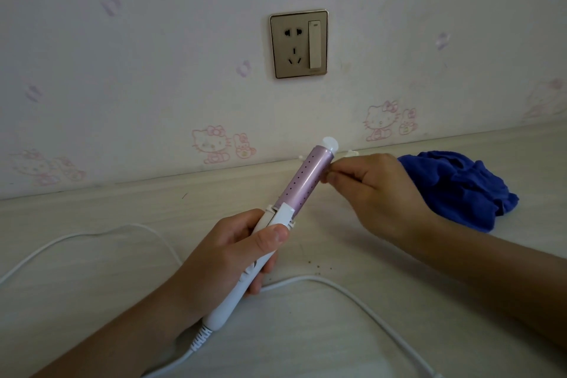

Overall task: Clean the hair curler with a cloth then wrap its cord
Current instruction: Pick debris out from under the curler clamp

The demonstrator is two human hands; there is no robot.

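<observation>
- The left hand [233,258] gripped the hair curler [273,224] by its white handle, above the tabletop [92,301].
- The right hand [377,190] pinched its fingertips [329,176] against the pink barrel.
- The blue cloth [460,187] lay just right.

Curler handle [245,273] largely hidden inside the left hand [221,258]; cord [362,307] cut off by the lower and left edges; right hand [377,190] fingertips' contact with the curler indistinct.

Hair curler [276,224] held above table [92,255], tip angled toward wall [153,70]. Cloth [460,187] on table, right of curler. Cord [352,294] loops on table, left and front. Socket [299,43] on wall, behind.
</observation>
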